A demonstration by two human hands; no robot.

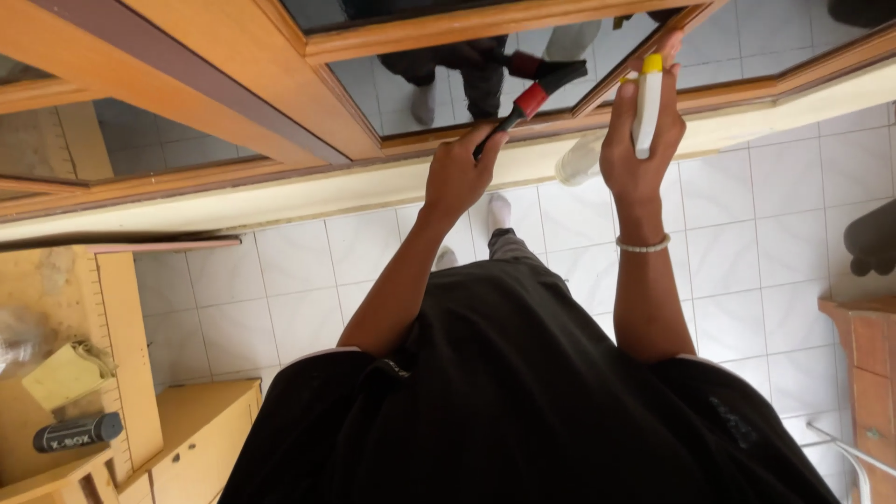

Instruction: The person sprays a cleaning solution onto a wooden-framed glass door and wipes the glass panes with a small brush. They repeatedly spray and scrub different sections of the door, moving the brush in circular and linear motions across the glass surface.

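Left hand (457, 173) grasps squeegee (530, 101), right hand (637, 140) spray bottle (646, 103)

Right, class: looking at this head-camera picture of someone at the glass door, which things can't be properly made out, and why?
- Spray bottle: body hidden by the right hand; only the white neck and yellow tip show.
- Squeegee: lower handle covered by the left hand.
- Pale object on the sill: partly behind the right hand, kind unclear.
- Wooden shelf: cut off by the left edge.

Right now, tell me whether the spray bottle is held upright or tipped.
Roughly upright: the right hand grips the spray bottle, yellow top pointing away from the floor.
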